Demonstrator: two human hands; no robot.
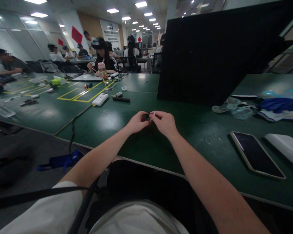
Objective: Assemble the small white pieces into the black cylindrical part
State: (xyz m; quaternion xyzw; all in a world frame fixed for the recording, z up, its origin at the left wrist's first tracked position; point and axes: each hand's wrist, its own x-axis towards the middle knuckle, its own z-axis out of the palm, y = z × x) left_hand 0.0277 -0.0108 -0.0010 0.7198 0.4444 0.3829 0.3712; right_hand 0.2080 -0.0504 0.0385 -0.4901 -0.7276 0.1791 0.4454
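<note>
Both hands meet above the green table (141,143), fingertips nearly touching. My left hand (138,123) is closed in a pinch around something small and dark, mostly hidden by the fingers. My right hand (164,123) is pinched too, with a small whitish piece (154,114) showing at its fingertips. What kind of things these are is too small to tell. Beyond the hands lie a dark bar-shaped item (121,99) and a small grey-white piece (118,94) beside it.
A large black panel (197,61) stands behind my right hand. At right lie a phone (257,154), a white device (286,148) and blue cloth (282,105). A white power bank-like box (100,99) with a cable (74,126) is left. A pink-lidded bottle (102,71) stands farther back, near a seated person.
</note>
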